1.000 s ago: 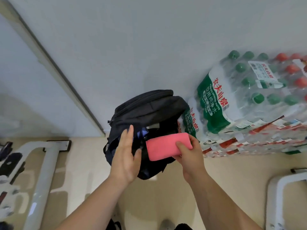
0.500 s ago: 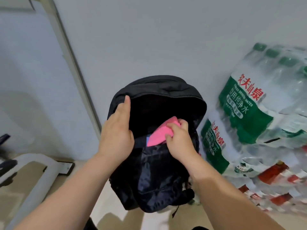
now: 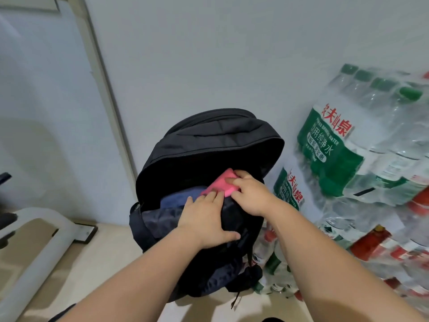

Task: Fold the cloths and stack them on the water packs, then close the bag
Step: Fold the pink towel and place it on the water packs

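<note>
Pink cloth (image 3: 220, 183) sits deeper in bag (image 3: 209, 145) (left hand (image 3: 204, 217) lowered).

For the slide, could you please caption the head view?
Right hand grips pink cloth at the open black backpack; left hand rests on its front, beside water packs.

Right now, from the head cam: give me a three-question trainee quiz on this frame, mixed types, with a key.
1. True or false: the pink cloth lies on top of the water packs.
2. Which hand grips the pink cloth? A) left hand B) right hand C) neither
3. Fill in: the backpack's main opening is ____ (open/zipped).

Key
1. False; it sits in the mouth of the backpack.
2. B; the left hand lies flat on the backpack's front, its fingertips at the cloth's edge.
3. Open.
</note>
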